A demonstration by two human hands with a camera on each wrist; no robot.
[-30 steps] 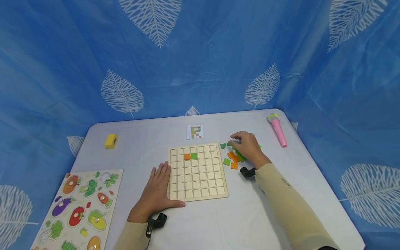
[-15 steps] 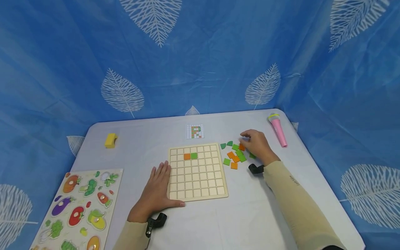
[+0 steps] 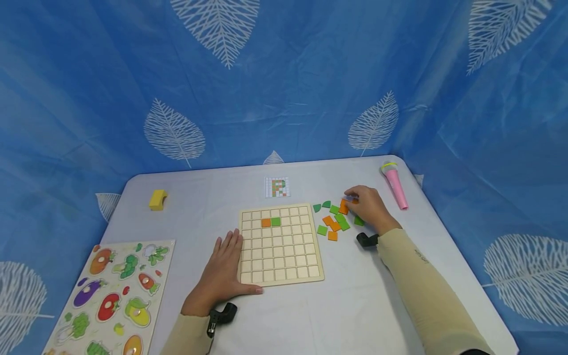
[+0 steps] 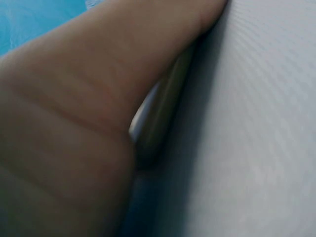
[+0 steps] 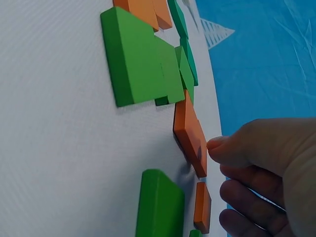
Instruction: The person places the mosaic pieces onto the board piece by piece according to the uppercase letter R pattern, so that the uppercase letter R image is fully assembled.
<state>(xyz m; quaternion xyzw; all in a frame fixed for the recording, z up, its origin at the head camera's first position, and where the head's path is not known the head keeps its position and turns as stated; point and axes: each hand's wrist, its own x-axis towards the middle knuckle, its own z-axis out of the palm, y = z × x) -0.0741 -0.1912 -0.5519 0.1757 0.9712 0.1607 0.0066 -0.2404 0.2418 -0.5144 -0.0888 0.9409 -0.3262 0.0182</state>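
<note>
Blue leaf-print cloth backs a white bench [image 3: 284, 315] where a person's right hand [image 3: 372, 209] has shifted to the right edge of the loose tiles [image 3: 340, 217] since a second ago; fingertips hover at an orange tile [image 5: 190, 133], its grip impossible to tell. Left hand [image 3: 224, 271], grip released, stays spread along the gridded board [image 3: 279, 251], which holds two tiles, one orange, one green. One card [image 3: 277, 187] shows a letter R; sleeve [image 3: 417, 276] lettering is illegible. One pink microphone [image 3: 395, 186] lies right.

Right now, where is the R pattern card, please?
In the head view, the R pattern card lies beyond the wooden grid board, left of the right hand.
</note>
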